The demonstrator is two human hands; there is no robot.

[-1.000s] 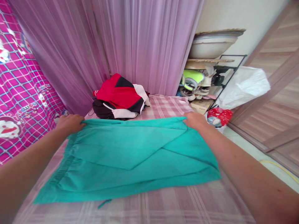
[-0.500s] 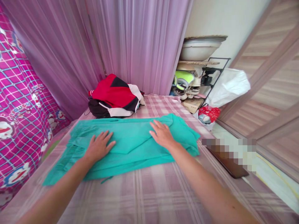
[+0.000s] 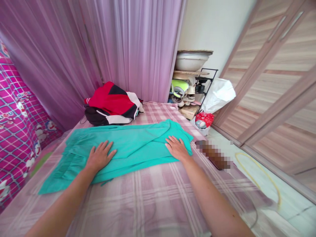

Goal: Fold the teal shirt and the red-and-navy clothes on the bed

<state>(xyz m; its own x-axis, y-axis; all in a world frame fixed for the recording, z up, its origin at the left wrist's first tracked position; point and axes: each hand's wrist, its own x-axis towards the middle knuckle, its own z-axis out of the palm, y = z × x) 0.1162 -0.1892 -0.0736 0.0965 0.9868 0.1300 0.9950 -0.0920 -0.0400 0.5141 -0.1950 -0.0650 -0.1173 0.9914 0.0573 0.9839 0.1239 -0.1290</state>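
Teal pants lie folded lengthwise across the bed, their gathered elastic waistband at the left. A short cord sticks out at the near edge. My left hand rests flat on the fabric beside the waistband, fingers spread. Near the right end of the pants, my right hand lies palm down with its fingers out. Neither hand grips the cloth.
A red, white and navy jacket is heaped on a black item behind the pants. A phone-like slab, partly pixelated, lies at the bed's right edge. Beyond stand a shoe rack with basins, a white bag and a wardrobe.
My right hand has slid rightward over the pants to their right end. The left hand stays near the waistband. The view has turned to the right.
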